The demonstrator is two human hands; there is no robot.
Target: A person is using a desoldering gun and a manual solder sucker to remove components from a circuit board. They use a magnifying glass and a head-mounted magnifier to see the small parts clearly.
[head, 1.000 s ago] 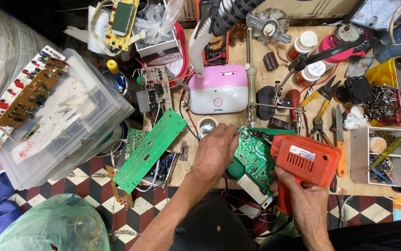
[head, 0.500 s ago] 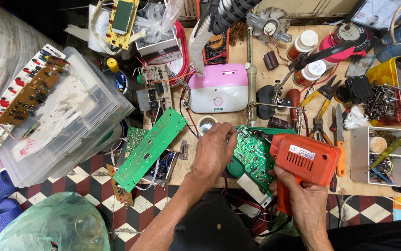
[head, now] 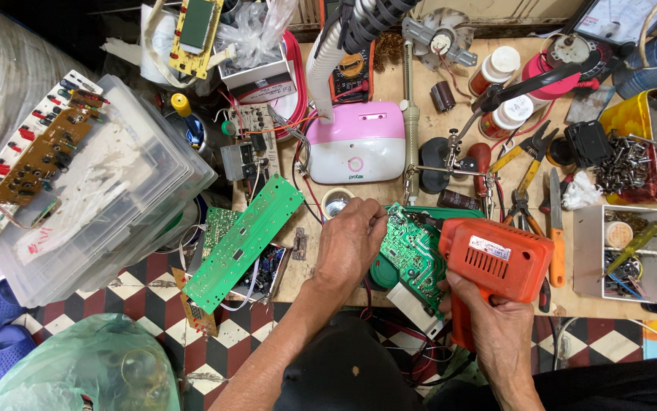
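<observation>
Orange plastic, pistol-shaped, the soldering gun (head: pixel 496 266) sits clamped in the person's right hand (head: pixel 492 323) at the near edge of a cluttered wooden workbench (head: pixel 427 133), its body lying over the right side of a small green printed circuit board (head: pixel 412 251). The left hand (head: pixel 351 243) is closed on the left edge of that board, fingers curled over its top, so the two hands work just beside each other with the board between them. Beyond the board stands a pink-and-white plastic appliance (head: pixel 355 144); a roll of tape (head: pixel 336 204) rests between the two. Left of the board, a long green circuit strip (head: pixel 243 242) lies tilted across the bench edge, and further left a clear plastic storage box (head: pixel 100 190) carries a brown component board (head: pixel 39 156). Right of the board lie yellow-handled pliers (head: pixel 522 164) and an orange-handled knife (head: pixel 556 228).
</observation>
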